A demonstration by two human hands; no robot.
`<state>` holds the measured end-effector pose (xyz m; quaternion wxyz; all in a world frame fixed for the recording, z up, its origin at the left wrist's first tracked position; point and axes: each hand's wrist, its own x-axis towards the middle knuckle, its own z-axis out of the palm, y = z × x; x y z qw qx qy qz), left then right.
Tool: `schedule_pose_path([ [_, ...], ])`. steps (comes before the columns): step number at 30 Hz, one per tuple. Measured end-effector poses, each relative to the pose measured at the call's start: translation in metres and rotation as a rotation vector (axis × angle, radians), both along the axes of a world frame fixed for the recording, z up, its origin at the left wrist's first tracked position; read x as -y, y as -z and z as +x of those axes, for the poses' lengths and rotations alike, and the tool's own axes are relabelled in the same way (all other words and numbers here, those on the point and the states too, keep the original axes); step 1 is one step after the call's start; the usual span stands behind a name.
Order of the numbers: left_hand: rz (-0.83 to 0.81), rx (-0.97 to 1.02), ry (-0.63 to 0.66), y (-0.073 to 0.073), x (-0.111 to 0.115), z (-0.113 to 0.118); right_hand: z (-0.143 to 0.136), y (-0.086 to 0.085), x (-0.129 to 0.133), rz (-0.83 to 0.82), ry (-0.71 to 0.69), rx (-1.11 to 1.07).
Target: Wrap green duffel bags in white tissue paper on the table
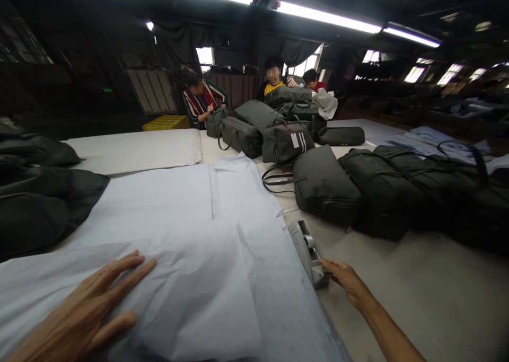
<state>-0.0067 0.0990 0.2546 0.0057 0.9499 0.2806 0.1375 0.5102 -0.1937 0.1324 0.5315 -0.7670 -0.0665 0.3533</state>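
My left hand (95,303) lies with its fingers spread on a loose sheet of thin white paper (207,293) at the lower left. Under that sheet is a broad stack of pale paper (274,266). At the stack's right edge, my right hand (344,277) has its fingers together at the near end of a grey tape dispenser (306,253). The fingertips touch the dispenser or something thin at its end, too small to make out.
Dark grey bags (326,184) fill the table's middle and right side. Dark fabric (43,203) lies at the left, near a white stack (139,150). Several people sit across the table; one wears a striped top (202,99). A yellow crate (165,122) stands behind.
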Motion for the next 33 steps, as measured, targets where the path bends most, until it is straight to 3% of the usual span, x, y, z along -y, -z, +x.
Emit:
schedule_pose_path([
  [6,-0.003,0.003,-0.027,-0.007,0.004,0.002,-0.013,-0.011,0.005,0.061,0.111,0.08],
  [11,-0.011,-0.004,-0.017,-0.006,0.004,0.001,-0.018,-0.023,0.032,0.052,0.026,0.158],
  [17,-0.032,-0.039,-0.016,-0.004,0.005,-0.001,-0.026,-0.003,0.06,0.084,0.099,-0.463],
  [20,-0.042,-0.024,-0.017,-0.006,0.007,0.0,-0.026,0.005,0.06,0.113,0.136,-0.598],
  [27,-0.019,-0.017,-0.019,-0.009,0.01,0.002,-0.024,0.013,0.044,0.149,0.219,-0.386],
  [33,0.035,0.02,0.005,-0.003,0.009,0.004,-0.031,0.023,0.048,0.065,0.414,-0.277],
])
